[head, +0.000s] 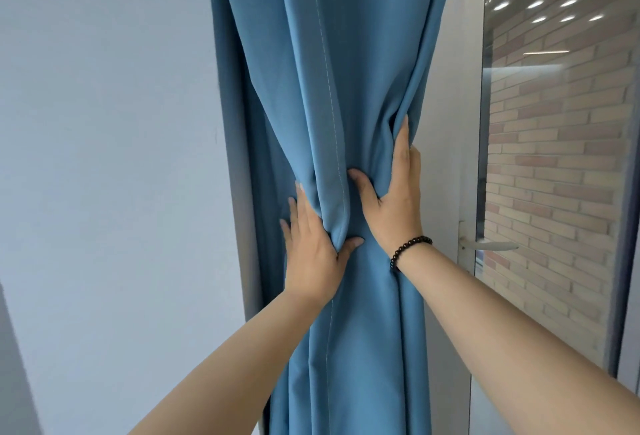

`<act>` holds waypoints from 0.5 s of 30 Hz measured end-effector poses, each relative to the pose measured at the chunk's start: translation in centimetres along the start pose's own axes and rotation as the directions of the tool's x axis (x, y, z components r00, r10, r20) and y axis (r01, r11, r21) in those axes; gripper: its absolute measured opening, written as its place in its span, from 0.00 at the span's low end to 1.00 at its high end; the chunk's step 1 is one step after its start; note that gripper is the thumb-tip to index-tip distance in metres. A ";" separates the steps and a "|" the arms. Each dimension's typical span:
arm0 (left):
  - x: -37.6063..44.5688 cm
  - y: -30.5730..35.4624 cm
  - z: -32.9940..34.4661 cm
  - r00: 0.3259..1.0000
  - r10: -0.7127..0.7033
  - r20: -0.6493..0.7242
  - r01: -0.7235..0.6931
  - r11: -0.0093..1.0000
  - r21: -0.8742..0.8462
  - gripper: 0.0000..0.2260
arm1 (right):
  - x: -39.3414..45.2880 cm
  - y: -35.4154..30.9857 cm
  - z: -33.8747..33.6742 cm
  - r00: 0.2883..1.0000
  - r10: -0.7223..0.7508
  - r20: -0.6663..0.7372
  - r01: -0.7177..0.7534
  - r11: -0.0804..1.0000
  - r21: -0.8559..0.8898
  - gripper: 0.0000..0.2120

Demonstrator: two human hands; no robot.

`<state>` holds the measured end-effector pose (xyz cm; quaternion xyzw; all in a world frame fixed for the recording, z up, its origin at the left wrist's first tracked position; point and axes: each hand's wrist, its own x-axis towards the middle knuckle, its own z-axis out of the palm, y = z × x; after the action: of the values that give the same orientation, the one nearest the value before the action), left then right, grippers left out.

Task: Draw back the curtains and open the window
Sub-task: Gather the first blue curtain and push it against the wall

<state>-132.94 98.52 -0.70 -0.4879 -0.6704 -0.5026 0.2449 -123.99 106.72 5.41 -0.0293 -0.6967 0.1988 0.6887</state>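
The blue curtain [332,88] hangs bunched into a narrow column just left of the window [554,157], gathered at its waist between two hands. The left hand [313,251] lies against the curtain's left side, fingers extended upward, thumb hooked across a fold. The right hand [394,199] wraps the curtain's right edge, fingers tucked into the cloth, thumb pressing the front. A beaded bracelet [410,249] circles that wrist. The window handle [485,246] sits right of the curtain.

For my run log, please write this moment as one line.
curtain: bunched at window's left | left hand: grips fold | right hand: grips bunch | window handle: untouched
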 end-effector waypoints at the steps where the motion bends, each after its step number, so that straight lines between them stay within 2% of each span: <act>1: 0.4 -0.1 0.7 1.000 -0.023 0.015 0.022 0.996 0.091 0.46 | 0.3 0.7 0.0 1.000 -0.003 -0.002 0.003 1.000 -0.010 0.40; 4: 1.7 -0.5 2.3 0.998 -0.053 0.019 0.046 0.954 0.295 0.45 | 1.3 2.4 0.0 1.000 -0.024 -0.008 0.024 0.999 -0.029 0.40; 6: 2.5 -0.6 3.0 0.998 -0.062 0.017 0.052 0.937 0.344 0.45 | 2.0 3.2 0.0 1.000 -0.029 0.000 0.029 0.999 -0.028 0.40; 11: 4.3 -1.2 4.5 0.997 -0.067 0.027 0.056 0.955 0.290 0.44 | 3.2 4.9 0.1 0.997 -0.054 0.055 0.054 0.999 -0.002 0.42; 15: 5.2 -2.0 5.7 0.994 -0.100 0.036 0.089 0.972 0.218 0.45 | 3.5 5.9 0.9 0.990 -0.072 0.121 0.071 0.997 0.017 0.50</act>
<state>-135.90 105.76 0.54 -0.4374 -0.7491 -0.4262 0.2567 -126.41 113.00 6.84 0.0123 -0.7365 0.1798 0.6520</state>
